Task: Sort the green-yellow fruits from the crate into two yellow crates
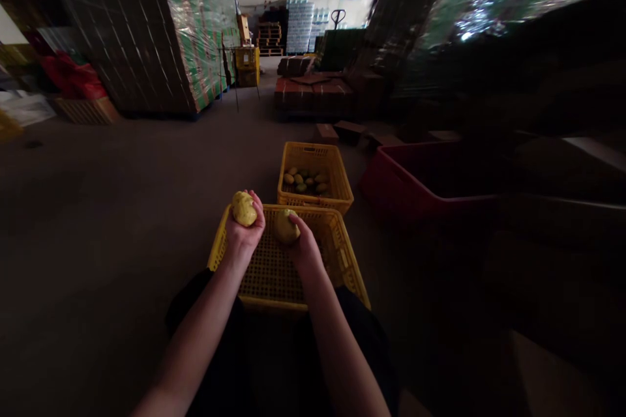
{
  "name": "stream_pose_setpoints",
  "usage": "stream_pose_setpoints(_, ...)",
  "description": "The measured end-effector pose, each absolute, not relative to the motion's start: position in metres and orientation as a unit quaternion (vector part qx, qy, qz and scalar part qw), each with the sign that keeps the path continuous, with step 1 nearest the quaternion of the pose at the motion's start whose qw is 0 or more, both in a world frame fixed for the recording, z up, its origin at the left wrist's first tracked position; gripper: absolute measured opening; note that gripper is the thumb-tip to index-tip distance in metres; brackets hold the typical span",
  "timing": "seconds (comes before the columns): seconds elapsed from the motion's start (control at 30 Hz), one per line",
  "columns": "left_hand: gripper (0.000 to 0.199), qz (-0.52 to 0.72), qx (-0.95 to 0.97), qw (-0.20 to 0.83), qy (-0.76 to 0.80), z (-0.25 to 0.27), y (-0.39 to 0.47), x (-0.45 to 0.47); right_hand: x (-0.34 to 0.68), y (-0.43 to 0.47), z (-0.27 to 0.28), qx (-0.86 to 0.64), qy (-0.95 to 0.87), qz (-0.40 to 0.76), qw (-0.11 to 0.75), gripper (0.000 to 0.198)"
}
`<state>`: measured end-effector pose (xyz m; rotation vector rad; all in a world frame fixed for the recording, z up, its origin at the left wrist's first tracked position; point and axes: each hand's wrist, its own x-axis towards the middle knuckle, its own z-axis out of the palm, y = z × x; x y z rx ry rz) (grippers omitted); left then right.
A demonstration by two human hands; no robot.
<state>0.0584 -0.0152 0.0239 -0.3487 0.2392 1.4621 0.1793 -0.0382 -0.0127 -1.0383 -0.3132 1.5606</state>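
My left hand (249, 225) is closed round a yellow mango (243, 208), turned so that the fruit faces up. A greener mango (286, 227) is gripped in my right hand (306, 247), the thumb lying over its top. Both hands are above a yellow plastic crate (348, 259) with a perforated floor, between my knees. Just beyond it stands a second yellow crate (345, 186), where several yellow and green mangoes (306, 179) lie on the bottom.
To the right is a red tub (415, 189). Farther off lie cardboard pieces (326, 133) and a low stack of flat boxes (313, 94). Tall wrapped pallet loads (195, 32) stand on both sides. The right side is dark and blurred.
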Motion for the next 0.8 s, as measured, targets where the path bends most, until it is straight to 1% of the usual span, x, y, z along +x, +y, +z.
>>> stream_pose_setpoints(0.1, 0.027, 0.672, -0.155, 0.720, 0.082, 0.016, -0.011, 0.060, 0.172, -0.040, -0.012, -0.442, -0.115, 0.687, 0.565, 0.019)
stream_pose_setpoints(0.2, 0.028, 0.672, -0.155, 0.722, 0.043, 0.011, -0.009, 0.063, 0.164, -0.042, -0.008, -0.443, -0.061, 0.713, 0.540, 0.012)
stream_pose_setpoints(0.3, 0.028, 0.670, -0.159, 0.725, 0.017, 0.011, -0.008, 0.067, 0.161, -0.043, -0.004, -0.424, -0.018, 0.730, 0.536, 0.010)
stream_pose_setpoints(0.4, 0.029, 0.669, -0.155, 0.727, 0.011, 0.012, -0.008, 0.072, 0.161, -0.045, -0.001, -0.395, 0.018, 0.750, 0.530, 0.011)
stream_pose_setpoints(0.53, 0.031, 0.677, -0.129, 0.725, 0.011, 0.012, -0.005, 0.076, 0.162, -0.048, 0.001, -0.378, 0.050, 0.765, 0.520, 0.019)
stream_pose_setpoints(0.8, 0.031, 0.695, -0.047, 0.717, 0.020, 0.005, 0.001, 0.081, 0.162, -0.050, 0.000, -0.352, 0.065, 0.755, 0.549, 0.021)
